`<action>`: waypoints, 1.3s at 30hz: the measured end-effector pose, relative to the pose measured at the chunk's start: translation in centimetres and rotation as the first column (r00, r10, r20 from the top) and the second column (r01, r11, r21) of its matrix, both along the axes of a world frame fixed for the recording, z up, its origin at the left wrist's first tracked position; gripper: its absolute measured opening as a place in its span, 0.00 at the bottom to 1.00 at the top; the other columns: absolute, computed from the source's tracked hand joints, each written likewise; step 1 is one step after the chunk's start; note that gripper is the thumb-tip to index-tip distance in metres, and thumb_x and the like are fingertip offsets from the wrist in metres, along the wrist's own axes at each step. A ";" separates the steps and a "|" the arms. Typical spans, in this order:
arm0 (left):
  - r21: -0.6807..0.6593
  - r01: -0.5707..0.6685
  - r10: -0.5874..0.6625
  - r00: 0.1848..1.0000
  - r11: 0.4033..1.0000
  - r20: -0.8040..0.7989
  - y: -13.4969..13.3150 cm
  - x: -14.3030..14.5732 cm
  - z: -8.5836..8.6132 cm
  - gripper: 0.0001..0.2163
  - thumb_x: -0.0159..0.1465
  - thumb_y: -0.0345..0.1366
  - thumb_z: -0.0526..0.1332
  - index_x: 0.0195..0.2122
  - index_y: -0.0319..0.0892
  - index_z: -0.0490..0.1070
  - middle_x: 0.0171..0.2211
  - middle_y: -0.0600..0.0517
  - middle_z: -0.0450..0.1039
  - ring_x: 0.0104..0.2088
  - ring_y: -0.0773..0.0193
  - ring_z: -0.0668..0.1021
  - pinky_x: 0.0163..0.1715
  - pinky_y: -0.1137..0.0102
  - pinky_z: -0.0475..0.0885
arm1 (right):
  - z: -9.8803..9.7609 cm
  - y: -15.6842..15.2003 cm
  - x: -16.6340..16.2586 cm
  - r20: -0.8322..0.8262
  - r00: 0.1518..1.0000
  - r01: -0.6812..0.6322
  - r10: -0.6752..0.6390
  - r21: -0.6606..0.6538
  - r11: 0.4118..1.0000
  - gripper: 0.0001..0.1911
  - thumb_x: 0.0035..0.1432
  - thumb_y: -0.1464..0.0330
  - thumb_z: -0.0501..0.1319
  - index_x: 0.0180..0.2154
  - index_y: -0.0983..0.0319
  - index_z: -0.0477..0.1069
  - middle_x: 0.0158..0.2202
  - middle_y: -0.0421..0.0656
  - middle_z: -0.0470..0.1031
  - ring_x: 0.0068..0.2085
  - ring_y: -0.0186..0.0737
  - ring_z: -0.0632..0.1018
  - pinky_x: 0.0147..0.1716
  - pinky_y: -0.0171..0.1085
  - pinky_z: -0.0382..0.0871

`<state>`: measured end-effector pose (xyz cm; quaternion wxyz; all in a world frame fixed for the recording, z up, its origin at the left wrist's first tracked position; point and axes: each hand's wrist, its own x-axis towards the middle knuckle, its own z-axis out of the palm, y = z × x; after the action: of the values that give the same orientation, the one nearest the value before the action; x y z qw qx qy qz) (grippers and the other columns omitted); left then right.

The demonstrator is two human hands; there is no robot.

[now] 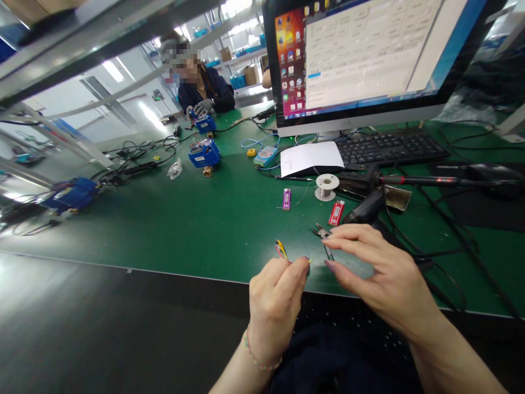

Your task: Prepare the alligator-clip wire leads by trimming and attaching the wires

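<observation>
My left hand [275, 298] is closed in a pinch around a small bundle of thin coloured wires [281, 249]. Yellow, red and other strands stick out at the far side of the fist, and a short yellow-green tip pokes out by the thumb. To its right, my right hand [379, 268] has thumb and fingers spread apart, with nothing seen between them. Wire cutters [322, 232] lie on the green table just beyond the right fingertips, their jaws pointing away; the fingers partly cover one handle, and contact cannot be made out.
Near the hands are a solder spool [326, 187], a purple-labelled piece [286, 200], a red-labelled piece [336, 213] and a black handheld scanner [371, 210]. Behind stand a keyboard [394, 149] and monitor [369, 60]. Blue devices [204, 154] sit further left; a gloved co-worker [205, 90] works opposite.
</observation>
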<state>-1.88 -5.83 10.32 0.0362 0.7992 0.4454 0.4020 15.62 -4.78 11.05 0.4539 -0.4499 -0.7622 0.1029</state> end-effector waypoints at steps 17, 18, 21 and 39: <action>0.063 0.022 -0.018 0.998 0.998 -0.068 -0.2 0.3 0.3 0.07 0.62 0.24 0.58 0.40 0.37 0.72 0.22 0.54 0.67 0.23 0.71 0.68 0.24 0.76 0.65 | 0.6 -0.5 -1.0 0.010 0.999 0.028 -0.030 0.158 0.987 0.06 0.54 0.75 0.62 0.34 0.60 0.71 0.32 0.41 0.75 0.38 0.38 0.75 0.45 0.46 0.66; 0.060 0.025 -0.021 0.998 0.998 -0.067 -0.2 0.3 0.3 0.07 0.62 0.24 0.58 0.40 0.37 0.72 0.22 0.54 0.67 0.23 0.71 0.68 0.24 0.75 0.65 | 0.6 -0.5 -1.0 0.009 0.999 0.029 -0.031 0.160 0.987 0.06 0.54 0.76 0.62 0.34 0.60 0.71 0.32 0.41 0.75 0.38 0.38 0.75 0.45 0.46 0.66; 0.061 0.031 -0.027 0.998 0.998 -0.063 -0.3 0.4 0.3 0.08 0.61 0.23 0.58 0.41 0.37 0.71 0.23 0.54 0.67 0.24 0.71 0.68 0.24 0.75 0.65 | 0.7 -0.5 -1.1 0.013 0.999 0.039 -0.042 0.178 0.983 0.06 0.53 0.76 0.62 0.33 0.61 0.71 0.31 0.41 0.75 0.37 0.38 0.76 0.44 0.46 0.66; 0.025 0.054 -0.055 0.998 0.998 0.018 -0.5 0.1 0.4 0.08 0.62 0.24 0.57 0.40 0.38 0.72 0.22 0.55 0.64 0.23 0.72 0.66 0.22 0.77 0.62 | -0.6 0.3 0.6 -0.316 0.938 -0.193 0.144 -0.129 0.973 0.06 0.55 0.65 0.63 0.36 0.58 0.75 0.35 0.42 0.76 0.41 0.40 0.76 0.42 0.39 0.72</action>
<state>-1.75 -6.36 10.75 0.0415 0.8076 0.4181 0.4138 16.19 -4.49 10.41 0.5182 -0.3961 -0.7084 0.2695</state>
